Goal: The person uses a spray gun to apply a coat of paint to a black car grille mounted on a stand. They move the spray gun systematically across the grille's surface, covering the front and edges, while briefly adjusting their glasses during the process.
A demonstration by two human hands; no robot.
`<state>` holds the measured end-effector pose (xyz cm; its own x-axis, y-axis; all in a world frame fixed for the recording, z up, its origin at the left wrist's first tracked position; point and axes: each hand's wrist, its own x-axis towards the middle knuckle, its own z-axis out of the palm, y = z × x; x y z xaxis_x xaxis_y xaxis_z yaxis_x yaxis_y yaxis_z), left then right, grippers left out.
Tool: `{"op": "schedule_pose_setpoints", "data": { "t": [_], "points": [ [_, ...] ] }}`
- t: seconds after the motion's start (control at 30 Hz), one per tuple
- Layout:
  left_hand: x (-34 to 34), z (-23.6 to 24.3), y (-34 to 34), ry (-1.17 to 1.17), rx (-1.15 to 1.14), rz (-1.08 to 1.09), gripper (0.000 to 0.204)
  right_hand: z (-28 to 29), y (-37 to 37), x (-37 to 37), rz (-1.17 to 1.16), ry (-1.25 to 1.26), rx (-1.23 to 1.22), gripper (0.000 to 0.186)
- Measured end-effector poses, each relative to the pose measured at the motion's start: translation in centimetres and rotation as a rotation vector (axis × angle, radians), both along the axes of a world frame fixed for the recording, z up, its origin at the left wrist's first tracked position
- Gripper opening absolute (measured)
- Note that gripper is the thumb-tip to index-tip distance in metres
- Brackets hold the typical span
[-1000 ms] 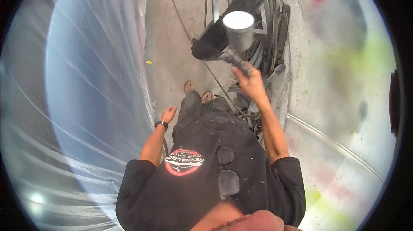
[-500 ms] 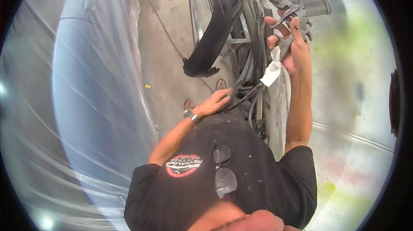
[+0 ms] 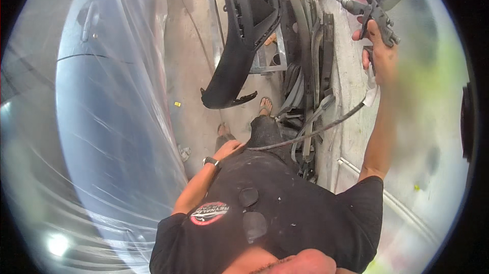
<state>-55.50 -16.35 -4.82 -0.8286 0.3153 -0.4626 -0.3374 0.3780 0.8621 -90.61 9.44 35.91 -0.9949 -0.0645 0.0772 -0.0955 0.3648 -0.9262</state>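
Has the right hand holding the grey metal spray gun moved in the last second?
Yes. The right hand raised the grey metal spray gun up from in front of the black plastic bumper towards the paint-stained wall.

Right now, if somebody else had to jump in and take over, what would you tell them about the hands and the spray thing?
Right hand: raised high, gripped around the handle of the spray gun, which has its cup on top. A thin air hose runs from the gun down across the body.
Left hand: empty, resting low by the thigh, a watch on its wrist.
The black bumper sits propped ahead on the floor, apart from the gun. A plastic-wrapped car stands on the left.
Done: cannot tell whether any paint is on the bumper.
Left: the gun points away from the bumper, so spraying is not under way.
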Motion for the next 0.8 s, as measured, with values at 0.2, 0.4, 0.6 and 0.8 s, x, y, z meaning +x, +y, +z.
{"op": "schedule_pose_setpoints", "data": {
  "t": [0.2,0.4,0.6,0.8],
  "points": [
    [3.2,-0.5,0.5,-0.008,-0.363,0.105,0.048,-7.9,4.1,-2.6,0.111,-0.305,0.089,0.047],
    [1.6,5.6,0.9,0.026,-0.576,0.143,0.048,-12.1,6.3,-0.8,0.468,-0.623,-0.008,0.053],
    [0.5,10.7,2.6,-0.335,-0.421,0.321,0.049,-13.0,6.4,-3.1,0.499,-0.669,-0.135,0.049],
    [4.2,8.2,0.5,-0.104,-0.638,0.16,0.054,-15.5,6.8,-3.9,0.254,-0.41,-0.144,0.043]
  ]
}}
